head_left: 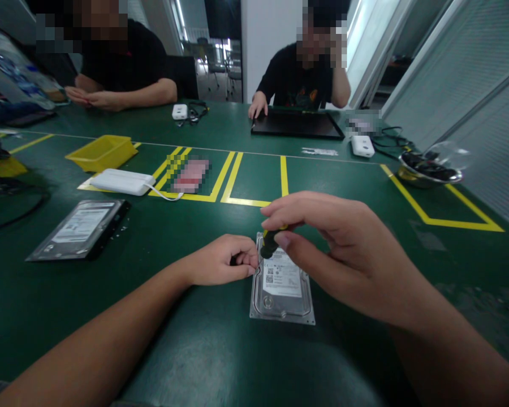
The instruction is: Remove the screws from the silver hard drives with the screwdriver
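The right hand [343, 254], loosely curled, pinches a screwdriver [270, 244]. The left hand [224, 260], fingers curled, meets the hard drive [282, 305] at ten o'clock; any grip is unclear.

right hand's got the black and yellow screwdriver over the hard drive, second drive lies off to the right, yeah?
Not quite: the second drive lies off to the left, as the head view shows. The right hand does have the screwdriver over the hard drive.
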`<state>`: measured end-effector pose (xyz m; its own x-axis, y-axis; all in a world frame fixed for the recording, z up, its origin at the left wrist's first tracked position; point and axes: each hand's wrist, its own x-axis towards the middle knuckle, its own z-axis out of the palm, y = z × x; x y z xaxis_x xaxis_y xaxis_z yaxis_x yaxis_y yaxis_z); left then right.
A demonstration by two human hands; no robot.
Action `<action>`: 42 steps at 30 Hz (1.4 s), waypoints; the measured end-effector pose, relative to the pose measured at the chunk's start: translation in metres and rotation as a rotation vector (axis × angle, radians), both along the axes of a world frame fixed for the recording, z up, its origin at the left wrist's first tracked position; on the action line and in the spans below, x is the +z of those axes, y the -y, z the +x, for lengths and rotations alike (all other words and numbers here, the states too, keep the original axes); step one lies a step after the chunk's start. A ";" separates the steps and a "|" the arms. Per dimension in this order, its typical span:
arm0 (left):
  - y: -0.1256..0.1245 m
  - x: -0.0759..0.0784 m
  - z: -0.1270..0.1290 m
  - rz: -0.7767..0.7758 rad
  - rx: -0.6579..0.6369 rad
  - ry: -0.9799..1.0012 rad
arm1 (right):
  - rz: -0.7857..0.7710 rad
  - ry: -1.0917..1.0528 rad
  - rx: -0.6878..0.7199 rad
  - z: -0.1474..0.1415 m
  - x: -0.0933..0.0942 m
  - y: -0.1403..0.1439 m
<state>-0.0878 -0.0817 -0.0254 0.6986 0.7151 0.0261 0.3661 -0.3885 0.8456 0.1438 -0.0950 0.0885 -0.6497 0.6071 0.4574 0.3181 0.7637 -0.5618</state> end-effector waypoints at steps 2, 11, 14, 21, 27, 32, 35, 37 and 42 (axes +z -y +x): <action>0.000 0.000 0.000 -0.003 -0.005 -0.003 | 0.019 0.003 -0.013 -0.001 0.000 0.000; 0.000 0.001 0.000 0.018 -0.009 -0.023 | 0.033 0.022 0.020 -0.001 0.000 -0.001; 0.000 0.001 0.000 0.020 -0.006 -0.036 | 0.052 0.017 0.043 0.000 0.000 0.000; 0.000 -0.002 0.000 0.052 -0.011 -0.010 | 0.056 -0.013 0.045 -0.002 -0.002 -0.001; 0.000 -0.001 -0.001 0.030 -0.020 -0.040 | 0.041 -0.052 0.075 -0.003 -0.005 -0.002; 0.000 -0.001 -0.001 0.056 -0.016 -0.023 | 0.006 -0.077 0.114 -0.004 -0.007 -0.004; 0.000 -0.002 -0.001 0.062 -0.018 -0.019 | -0.016 -0.070 0.119 -0.004 -0.008 -0.005; -0.001 -0.002 -0.001 0.063 -0.023 -0.025 | -0.023 -0.055 0.110 -0.003 -0.007 -0.005; -0.001 0.000 0.000 0.075 -0.020 -0.039 | 0.049 0.012 0.097 0.000 -0.002 -0.004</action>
